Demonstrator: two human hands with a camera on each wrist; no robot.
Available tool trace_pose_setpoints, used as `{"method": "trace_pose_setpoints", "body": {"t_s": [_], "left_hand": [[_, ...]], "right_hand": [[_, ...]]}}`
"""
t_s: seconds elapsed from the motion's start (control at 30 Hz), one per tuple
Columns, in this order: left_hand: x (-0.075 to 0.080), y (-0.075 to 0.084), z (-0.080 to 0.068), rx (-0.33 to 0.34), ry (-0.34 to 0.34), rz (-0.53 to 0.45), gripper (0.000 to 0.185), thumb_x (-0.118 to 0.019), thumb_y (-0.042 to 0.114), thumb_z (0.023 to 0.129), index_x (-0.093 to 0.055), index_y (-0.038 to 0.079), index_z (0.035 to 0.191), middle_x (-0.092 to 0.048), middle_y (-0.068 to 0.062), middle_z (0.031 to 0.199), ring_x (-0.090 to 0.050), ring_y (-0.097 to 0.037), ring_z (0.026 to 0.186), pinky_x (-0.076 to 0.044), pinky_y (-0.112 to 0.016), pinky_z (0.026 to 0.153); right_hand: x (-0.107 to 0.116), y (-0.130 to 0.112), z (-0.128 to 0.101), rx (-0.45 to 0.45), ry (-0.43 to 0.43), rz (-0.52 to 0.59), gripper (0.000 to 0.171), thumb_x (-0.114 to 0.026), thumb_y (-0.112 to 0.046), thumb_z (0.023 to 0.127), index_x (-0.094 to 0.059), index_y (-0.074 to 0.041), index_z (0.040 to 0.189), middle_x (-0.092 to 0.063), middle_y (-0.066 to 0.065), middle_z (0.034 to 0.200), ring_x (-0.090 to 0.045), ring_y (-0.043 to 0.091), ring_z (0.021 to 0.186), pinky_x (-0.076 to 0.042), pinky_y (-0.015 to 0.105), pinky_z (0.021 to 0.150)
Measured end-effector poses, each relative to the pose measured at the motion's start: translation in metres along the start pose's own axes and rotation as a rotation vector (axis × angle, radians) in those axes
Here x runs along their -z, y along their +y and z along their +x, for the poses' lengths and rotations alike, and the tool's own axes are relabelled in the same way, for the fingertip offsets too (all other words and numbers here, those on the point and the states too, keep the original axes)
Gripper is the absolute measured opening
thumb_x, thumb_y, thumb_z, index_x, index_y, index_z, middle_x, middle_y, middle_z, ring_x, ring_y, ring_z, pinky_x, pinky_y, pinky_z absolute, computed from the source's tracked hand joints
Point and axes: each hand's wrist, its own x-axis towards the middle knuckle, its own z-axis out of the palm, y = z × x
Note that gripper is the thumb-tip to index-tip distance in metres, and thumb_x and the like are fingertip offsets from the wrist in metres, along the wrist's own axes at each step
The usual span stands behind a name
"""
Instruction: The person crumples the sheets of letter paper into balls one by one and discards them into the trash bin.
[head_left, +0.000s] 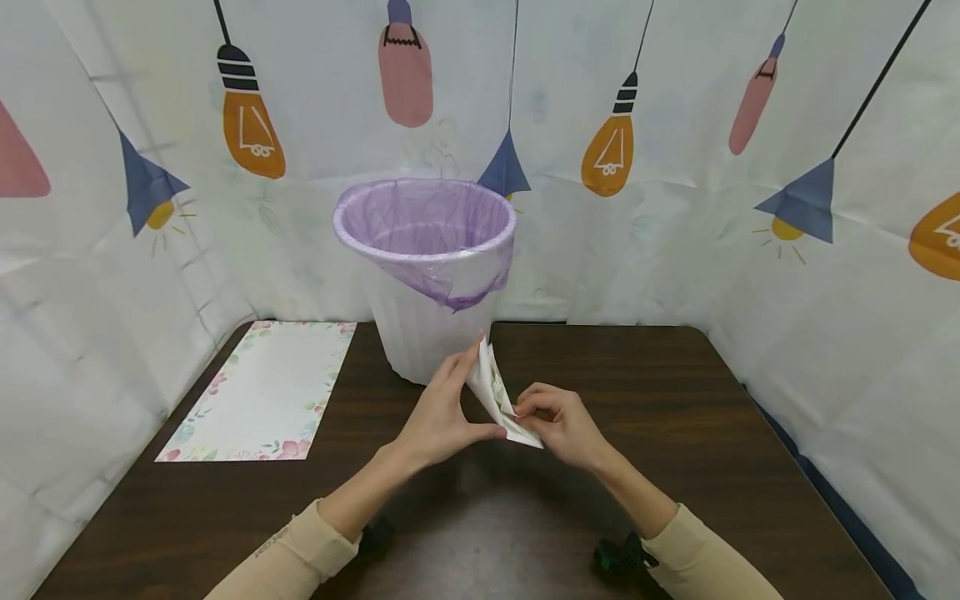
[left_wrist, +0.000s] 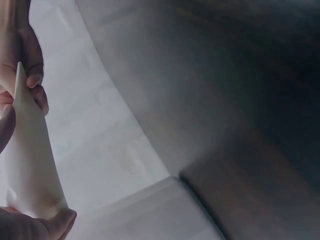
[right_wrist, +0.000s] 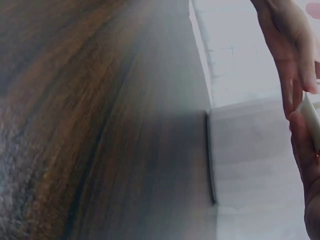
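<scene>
Left hand (head_left: 438, 417): fingers straight up along the folded paper (head_left: 497, 392), thumb under it, pinching it from the left side. Right hand (head_left: 564, 425): fingers curled, pinching the paper's lower right edge. Paper is folded to a narrow pointed shape, white with a floral print, tip up, held just above the surface (head_left: 675, 433) between both hands, right in front of the bin.

Left wrist view: paper (left_wrist: 30, 160) is a tall white cone shape, fingertips (left_wrist: 35, 80) on its upper tip, another finger at its base. Right wrist view: fingers (right_wrist: 295, 75) at the frame's right edge, a sliver of paper (right_wrist: 311, 115) between them; rest blurred.

White waste bin (head_left: 427, 333) with a purple liner (head_left: 427, 225) stands on the dark wood surface just behind the hands. A flat floral-bordered sheet (head_left: 262, 392) lies to the left, well apart from the hands. Beige sleeves (head_left: 300, 558) on both arms. Backdrop (head_left: 675, 208) with printed lamps and bulbs surrounds the surface.
</scene>
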Motion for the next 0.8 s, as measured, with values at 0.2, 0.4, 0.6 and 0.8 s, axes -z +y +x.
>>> {"method": "trace_pose_setpoints", "body": {"t_s": [0.2, 0.4, 0.6, 0.8], "left_hand": [[0.003, 0.0, 0.005, -0.012, -0.035, 0.031, 0.13, -0.1, 0.041, 0.063, -0.023, 0.017, 0.165, -0.051, -0.013, 0.139, -0.053, -0.028, 0.124, -0.048, -0.046, 0.103], [0.005, -0.004, 0.008, 0.005, -0.097, -0.004, 0.125, -0.099, 0.041, 0.064, -0.027, 0.014, 0.163, -0.051, -0.012, 0.14, -0.052, -0.027, 0.125, -0.045, -0.047, 0.105], [0.005, -0.009, 0.012, -0.002, -0.159, -0.033, 0.121, -0.097, 0.046, 0.067, -0.03, 0.009, 0.162, -0.052, -0.011, 0.145, -0.052, -0.026, 0.127, -0.044, -0.046, 0.107], [0.007, -0.009, 0.017, -0.007, -0.165, -0.03, 0.111, -0.097, 0.04, 0.069, -0.04, 0.003, 0.156, -0.057, -0.009, 0.143, -0.056, -0.024, 0.127, -0.046, -0.043, 0.105]], "right_hand": [[0.0, -0.005, 0.001, 0.048, -0.01, -0.03, 0.019, -0.072, 0.019, 0.084, -0.076, 0.001, 0.09, -0.068, 0.014, 0.095, -0.065, 0.022, 0.083, -0.057, 0.026, 0.069], [-0.006, -0.003, 0.0, 0.027, -0.055, 0.011, 0.018, -0.071, 0.015, 0.089, -0.077, -0.001, 0.093, -0.068, 0.012, 0.096, -0.069, 0.02, 0.079, -0.061, 0.034, 0.063], [-0.006, -0.003, 0.0, 0.034, -0.073, -0.042, 0.019, -0.072, 0.015, 0.088, -0.078, -0.002, 0.091, -0.067, 0.01, 0.094, -0.069, 0.018, 0.076, -0.061, 0.034, 0.06], [-0.001, -0.001, 0.006, 0.117, -0.027, -0.19, 0.022, -0.076, 0.018, 0.082, -0.079, -0.004, 0.088, -0.069, 0.009, 0.09, -0.068, 0.022, 0.077, -0.059, 0.029, 0.06]]}}
